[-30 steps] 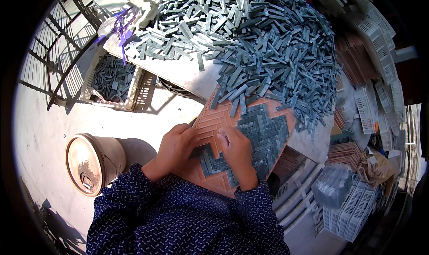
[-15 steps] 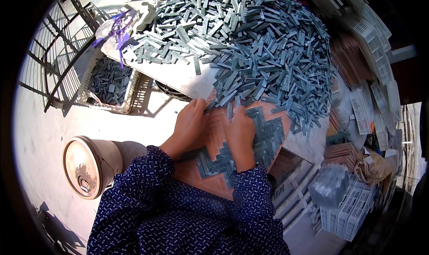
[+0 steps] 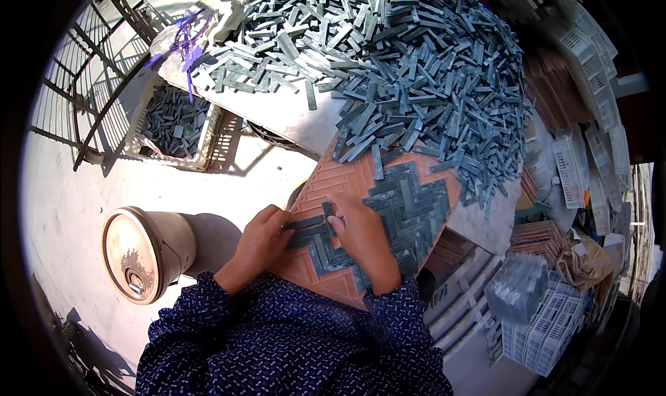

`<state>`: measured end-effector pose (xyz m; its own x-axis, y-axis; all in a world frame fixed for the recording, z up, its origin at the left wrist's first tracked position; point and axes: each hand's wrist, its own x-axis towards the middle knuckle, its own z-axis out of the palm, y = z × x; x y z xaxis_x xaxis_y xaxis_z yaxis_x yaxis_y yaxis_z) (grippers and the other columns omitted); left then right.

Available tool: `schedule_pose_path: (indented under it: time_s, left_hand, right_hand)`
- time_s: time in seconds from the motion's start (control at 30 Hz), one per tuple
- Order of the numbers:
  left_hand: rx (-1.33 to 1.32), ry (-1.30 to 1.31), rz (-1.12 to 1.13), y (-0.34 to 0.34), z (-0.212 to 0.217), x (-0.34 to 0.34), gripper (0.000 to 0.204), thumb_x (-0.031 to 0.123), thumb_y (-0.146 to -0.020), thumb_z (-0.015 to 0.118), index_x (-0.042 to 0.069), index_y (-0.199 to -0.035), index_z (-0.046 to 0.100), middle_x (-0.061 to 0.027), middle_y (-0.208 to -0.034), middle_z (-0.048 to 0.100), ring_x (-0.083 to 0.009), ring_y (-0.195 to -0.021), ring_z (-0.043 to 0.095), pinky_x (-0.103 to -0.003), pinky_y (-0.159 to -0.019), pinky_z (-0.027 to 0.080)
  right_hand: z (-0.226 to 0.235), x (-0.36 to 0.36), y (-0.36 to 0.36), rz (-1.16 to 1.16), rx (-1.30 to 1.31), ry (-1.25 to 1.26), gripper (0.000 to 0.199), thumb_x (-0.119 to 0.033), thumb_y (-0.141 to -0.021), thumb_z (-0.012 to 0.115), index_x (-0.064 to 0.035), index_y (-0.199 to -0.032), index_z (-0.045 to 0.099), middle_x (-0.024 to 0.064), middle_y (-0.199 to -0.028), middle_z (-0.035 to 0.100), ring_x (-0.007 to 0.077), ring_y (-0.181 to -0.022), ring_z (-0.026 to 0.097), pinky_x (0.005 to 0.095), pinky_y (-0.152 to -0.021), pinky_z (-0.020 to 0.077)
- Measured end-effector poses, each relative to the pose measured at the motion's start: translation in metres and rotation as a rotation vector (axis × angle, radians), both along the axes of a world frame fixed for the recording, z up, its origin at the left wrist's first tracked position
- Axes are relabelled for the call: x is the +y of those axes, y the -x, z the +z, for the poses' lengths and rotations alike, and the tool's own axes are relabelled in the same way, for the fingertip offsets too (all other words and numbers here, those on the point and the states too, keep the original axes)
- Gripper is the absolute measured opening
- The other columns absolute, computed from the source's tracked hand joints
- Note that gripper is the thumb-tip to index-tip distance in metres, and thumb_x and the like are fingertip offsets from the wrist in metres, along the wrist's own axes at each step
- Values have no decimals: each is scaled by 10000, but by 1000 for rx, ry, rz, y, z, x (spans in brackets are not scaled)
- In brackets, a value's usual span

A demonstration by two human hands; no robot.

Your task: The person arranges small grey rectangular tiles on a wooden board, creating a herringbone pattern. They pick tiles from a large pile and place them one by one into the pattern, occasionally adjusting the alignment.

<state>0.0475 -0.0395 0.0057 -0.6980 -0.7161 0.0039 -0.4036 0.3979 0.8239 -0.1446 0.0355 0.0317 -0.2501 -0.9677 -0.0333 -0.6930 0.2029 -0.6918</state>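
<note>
An orange mould tray (image 3: 326, 181) with a herringbone pattern of grooves lies in front of me, partly filled with dark grey-green stone strips (image 3: 409, 209). My right hand (image 3: 364, 236) is over its middle, pinching a narrow stone strip (image 3: 327, 211) between thumb and fingers. At the tray's left edge my left hand (image 3: 258, 245) has its fingers bent together around the end of another dark strip (image 3: 305, 222), which lies nearly level across the grooves. Its fingertips are partly hidden.
A large heap of loose strips (image 3: 430, 84) covers the table (image 3: 312, 125) beyond the tray. A crate of strips (image 3: 173, 122) and a lidded bucket (image 3: 132, 254) stand on the floor at left. Stacked plastic crates (image 3: 538, 326) and orange trays (image 3: 541, 240) stand at right.
Both hands have drawn back from the heap's near edge toward me. The left hand is now at the tray's left edge, the right over its middle with a strip.
</note>
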Motion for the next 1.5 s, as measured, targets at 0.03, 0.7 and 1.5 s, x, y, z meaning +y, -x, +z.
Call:
schedule_pose_path:
  time_s: [0.03,0.7,1.5]
  left_hand:
    - [-2,20,-8,0,-2,0,207,17,-733,658,51,-927,594,-116,-860,566,-321,-825,587,-389,-707,491]
    - [-88,270,-205,8,-10,-12,130,64,-719,660,40,-834,604,-112,-771,566,-298,-746,585,-386,-641,492]
    - [-2,33,69,22,-5,-20,97,137,-819,640,51,-861,654,-107,-747,618,-282,-679,622,-371,-613,492]
  right_hand:
    - [-1,-2,0,2,-16,83,170,-32,-773,648,4,-936,616,181,-826,627,344,-739,617,399,-658,485]
    - [-22,-17,45,-362,286,360,250,-54,-770,687,3,-1002,613,127,-848,627,243,-672,612,341,-609,495]
    - [10,-2,13,24,-43,-113,420,44,-789,582,-55,-1196,550,212,-960,624,396,-872,609,406,-759,489]
